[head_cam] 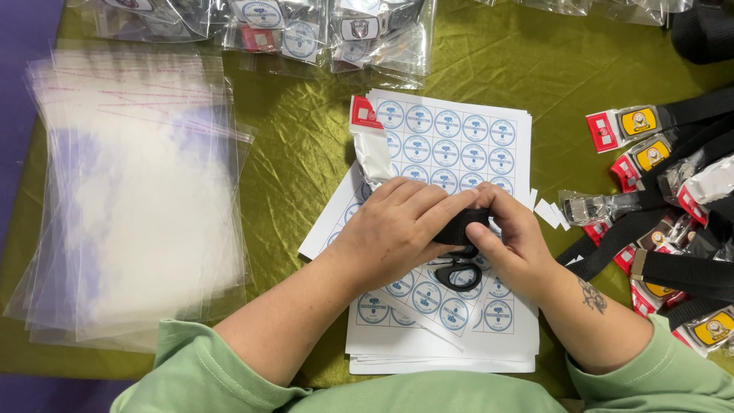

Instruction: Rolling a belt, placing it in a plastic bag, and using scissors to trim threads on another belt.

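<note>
My left hand (pixel 397 229) and my right hand (pixel 511 243) meet over a stack of white sheets of round blue stickers (pixel 451 145). Both hands are closed on a rolled black belt strap (pixel 459 226) held between them. The belt's wrapped buckle end (pixel 370 145), white with a red tag, sticks out beyond my left hand's fingers. Black-handled scissors (pixel 457 273) lie on the sheets just under my hands.
A thick stack of clear plastic bags (pixel 130 191) lies at the left on the olive-green cloth (pixel 298 168). Several black belts with red and yellow buckles (pixel 657 222) are piled at the right. Bagged belts (pixel 321 30) lie along the far edge. Small paper scraps (pixel 549 213) sit beside the sheets.
</note>
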